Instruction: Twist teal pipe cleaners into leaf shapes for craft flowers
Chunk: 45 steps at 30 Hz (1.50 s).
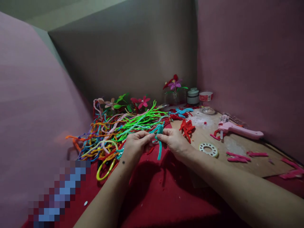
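The left hand point(136, 145) and right hand point(176, 143) pinch a blue-green fuzzy stick point(160, 149), fingertips close together, over a red cloth point(152, 196). Left of that stick and behind it is a heap of fuzzy sticks point(139, 122). Right of it lies a white ring point(208, 154), and farther right a pink glue gun point(239, 129).

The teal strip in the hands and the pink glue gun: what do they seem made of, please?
The teal strip: probably fuzzy chenille, judging by its soft, matte surface; any wire core is hidden. The pink glue gun: likely plastic, smooth-looking and evenly coloured.
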Available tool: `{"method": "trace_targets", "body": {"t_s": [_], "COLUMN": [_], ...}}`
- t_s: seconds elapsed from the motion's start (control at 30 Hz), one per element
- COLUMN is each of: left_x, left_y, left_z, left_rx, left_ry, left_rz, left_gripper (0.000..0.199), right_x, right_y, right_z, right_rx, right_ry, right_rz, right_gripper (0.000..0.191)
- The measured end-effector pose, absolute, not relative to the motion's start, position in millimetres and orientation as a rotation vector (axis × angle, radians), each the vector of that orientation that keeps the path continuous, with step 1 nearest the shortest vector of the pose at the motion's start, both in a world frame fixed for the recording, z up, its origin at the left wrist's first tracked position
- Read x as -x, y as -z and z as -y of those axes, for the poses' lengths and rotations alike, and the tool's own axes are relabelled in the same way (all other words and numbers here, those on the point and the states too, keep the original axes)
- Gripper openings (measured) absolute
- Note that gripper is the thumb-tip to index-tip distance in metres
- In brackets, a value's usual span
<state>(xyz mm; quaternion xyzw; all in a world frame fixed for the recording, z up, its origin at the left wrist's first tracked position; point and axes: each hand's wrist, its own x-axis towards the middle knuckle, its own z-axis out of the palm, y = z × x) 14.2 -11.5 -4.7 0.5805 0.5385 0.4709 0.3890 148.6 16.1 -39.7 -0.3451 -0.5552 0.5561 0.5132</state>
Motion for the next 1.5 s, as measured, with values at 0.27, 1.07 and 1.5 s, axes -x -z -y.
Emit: {"method": "trace_targets", "body": {"t_s": [0.27,1.07,1.5], "left_x": [-11.7,-45.5,-12.6], "left_y": [10.2,24.5,7.4], "left_z": [2.8,18.9,4.4], "left_rx": [-1.084,-1.404,-1.389], "left_ry": [-1.267,-0.980,-1.113], "left_rz": [-1.191,-1.237,-1.272], "left_gripper": [0.031,0.023,0.029], "right_x": [-150.0,-144.6,-149.2], "right_y": [37.9,40.5,39.6], "right_z": [-18.1,-22.6,-19.2], "right_rx": [0.785,0.746,0.732], "right_ry": [-1.284,-1.511,-1.565], "right_rz": [1.147,0.677,0.973], "right_gripper": [0.021,0.018,0.029]}}
